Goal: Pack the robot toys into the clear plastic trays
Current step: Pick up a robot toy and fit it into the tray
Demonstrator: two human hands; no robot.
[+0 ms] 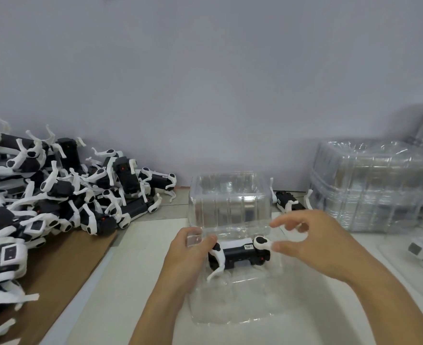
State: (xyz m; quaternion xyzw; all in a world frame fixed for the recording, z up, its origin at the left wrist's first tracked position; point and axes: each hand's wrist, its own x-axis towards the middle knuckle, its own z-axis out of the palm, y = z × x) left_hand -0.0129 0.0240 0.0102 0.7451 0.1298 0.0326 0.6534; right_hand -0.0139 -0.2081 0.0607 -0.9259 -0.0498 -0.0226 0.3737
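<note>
Loads still waiting: the big pile of robot toys (56, 195) is sitting far left, the stack of empty trays (372, 185) far right. One open tray (230, 295) is lying near centre, getting one toy (240, 252). Left hand (190, 255) is gripping the toy's end, right hand (315, 242) is hovering, fingers apart.

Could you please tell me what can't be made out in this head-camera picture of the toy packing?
- Right hand: motion blur hides whether its fingers touch the robot toy.
- Left hand: whether it grips the toy or the clear tray is unclear.
- Toy pile: cut by the left edge, tangled; uncountable.
- Stacked trays: transparent, blurred; count unreadable.
- Toy's label: too small.
</note>
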